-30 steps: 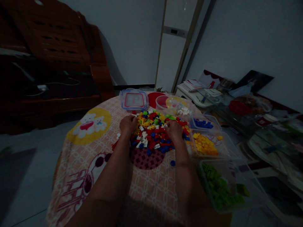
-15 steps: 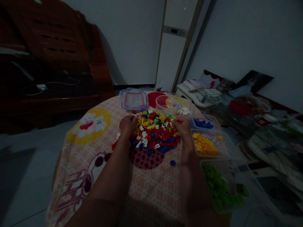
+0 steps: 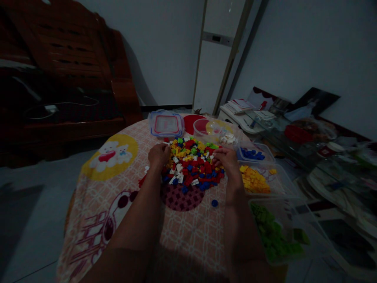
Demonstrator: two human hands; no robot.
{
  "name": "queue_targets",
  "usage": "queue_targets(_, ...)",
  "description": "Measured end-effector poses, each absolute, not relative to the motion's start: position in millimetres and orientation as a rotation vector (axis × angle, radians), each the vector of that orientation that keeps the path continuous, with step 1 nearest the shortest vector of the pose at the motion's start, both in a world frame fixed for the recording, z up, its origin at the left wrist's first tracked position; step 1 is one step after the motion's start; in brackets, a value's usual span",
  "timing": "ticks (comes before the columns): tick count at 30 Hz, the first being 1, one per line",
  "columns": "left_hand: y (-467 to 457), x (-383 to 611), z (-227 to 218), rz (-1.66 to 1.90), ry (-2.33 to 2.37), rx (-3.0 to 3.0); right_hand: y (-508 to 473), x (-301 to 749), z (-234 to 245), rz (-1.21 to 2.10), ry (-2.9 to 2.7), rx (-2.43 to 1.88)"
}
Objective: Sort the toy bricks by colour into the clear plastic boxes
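A heap of small toy bricks (image 3: 191, 165) in red, yellow, white, blue and green lies mid-table. At its left edge is my left hand (image 3: 158, 156), fingers pinched, with a small white brick (image 3: 167, 144) showing at the tips. My right hand (image 3: 228, 160) is at the heap's right side, thumb and forefinger closed on what looks like a white brick (image 3: 212, 156). Its other fingers curl over red bricks. A round blue piece (image 3: 215, 203) lies apart on the cloth, nearer to me.
Clear boxes line the right side, holding green bricks (image 3: 273, 232), yellow bricks (image 3: 255, 181), blue bricks (image 3: 252, 154) and white bricks (image 3: 228, 138). Lidded containers (image 3: 166, 124) stand at the back left. A cluttered glass table (image 3: 271, 131) is to the right, a wooden bench (image 3: 126, 90) to the left.
My right hand's fingertips have dipped slightly lower, toward the near side of the heap. My left hand has hardly moved.
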State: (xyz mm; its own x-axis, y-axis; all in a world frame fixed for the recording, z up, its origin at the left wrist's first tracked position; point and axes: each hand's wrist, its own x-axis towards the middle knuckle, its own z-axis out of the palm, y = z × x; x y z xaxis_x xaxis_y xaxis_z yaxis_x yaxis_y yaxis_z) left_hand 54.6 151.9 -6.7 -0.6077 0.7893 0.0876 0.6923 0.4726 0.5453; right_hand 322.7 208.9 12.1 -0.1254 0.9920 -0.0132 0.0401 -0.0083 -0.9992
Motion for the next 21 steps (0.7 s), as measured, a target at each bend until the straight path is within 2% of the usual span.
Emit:
queue_targets(5,153,54,-8,0.803,2.545,1.290,231,326,2,0.917,-0.891,-1.035)
queue_targets(9,153,54,-8,0.803,2.547,1.300,238,331,-5,0.872,-0.945,-1.024)
queue_targets(14,153,54,-8,0.815,2.539,1.289,234,333,-7,0.778,-1.213,-1.172)
queue_targets(21,152,54,-8,0.822,2.541,1.294,216,314,-4,0.338,-1.877,-1.226)
